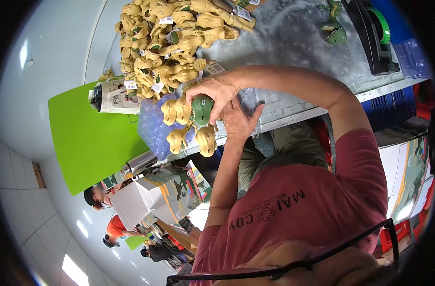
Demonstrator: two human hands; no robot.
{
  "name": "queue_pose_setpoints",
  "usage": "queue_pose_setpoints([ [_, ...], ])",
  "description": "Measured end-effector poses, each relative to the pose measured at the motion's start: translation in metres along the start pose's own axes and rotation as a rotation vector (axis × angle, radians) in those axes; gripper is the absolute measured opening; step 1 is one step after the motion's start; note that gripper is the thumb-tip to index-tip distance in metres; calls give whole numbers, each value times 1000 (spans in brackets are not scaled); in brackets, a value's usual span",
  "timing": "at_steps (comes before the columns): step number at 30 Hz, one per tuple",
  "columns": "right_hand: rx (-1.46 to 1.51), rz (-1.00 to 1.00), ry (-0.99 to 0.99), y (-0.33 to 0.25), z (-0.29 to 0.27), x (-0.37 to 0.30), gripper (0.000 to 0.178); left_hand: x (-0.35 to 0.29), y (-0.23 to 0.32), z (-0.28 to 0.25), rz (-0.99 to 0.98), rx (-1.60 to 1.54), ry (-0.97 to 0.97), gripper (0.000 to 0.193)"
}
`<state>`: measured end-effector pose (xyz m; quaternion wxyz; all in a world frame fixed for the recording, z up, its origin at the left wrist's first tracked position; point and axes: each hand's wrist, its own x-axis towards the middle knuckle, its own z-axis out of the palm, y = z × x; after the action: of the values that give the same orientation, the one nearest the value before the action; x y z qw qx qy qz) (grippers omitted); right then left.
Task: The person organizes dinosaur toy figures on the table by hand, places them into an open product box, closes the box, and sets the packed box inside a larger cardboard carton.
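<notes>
My right hand point(218, 93) is closed round a green dinosaur head point(202, 109), its thumb and fingers on either side. My left hand point(242, 124) lies close against it near the table's front edge, with the thumb stretched out to the side. Some of the left fingers are hidden behind the right hand. Beside the green head, tan dinosaur heads sit in a cluster: one tan head point(207, 140) is nearest me, and another point(178, 139) has its mouth open. Whether the left fingers touch any of these is hidden.
A heap of tan dinosaur toys point(155, 47) with white tags covers the table's far left. Clear plastic bags point(155, 126) lie beside a green board point(91, 138). Another green dinosaur point(335, 34) and a black tape dispenser point(370, 43) are at right. Open printed cartons point(165, 190) stand lower left.
</notes>
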<state>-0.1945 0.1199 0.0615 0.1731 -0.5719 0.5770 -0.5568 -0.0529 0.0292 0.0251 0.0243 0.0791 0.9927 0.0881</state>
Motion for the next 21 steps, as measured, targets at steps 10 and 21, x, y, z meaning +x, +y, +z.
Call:
queue_pose_setpoints([
  [10,53,88,244,12,10,-1,61,1,-7,3,47,-28,66,105],
  [21,-41,33,312,14,20,-2,59,-1,-8,5,79,-54,124,92],
])
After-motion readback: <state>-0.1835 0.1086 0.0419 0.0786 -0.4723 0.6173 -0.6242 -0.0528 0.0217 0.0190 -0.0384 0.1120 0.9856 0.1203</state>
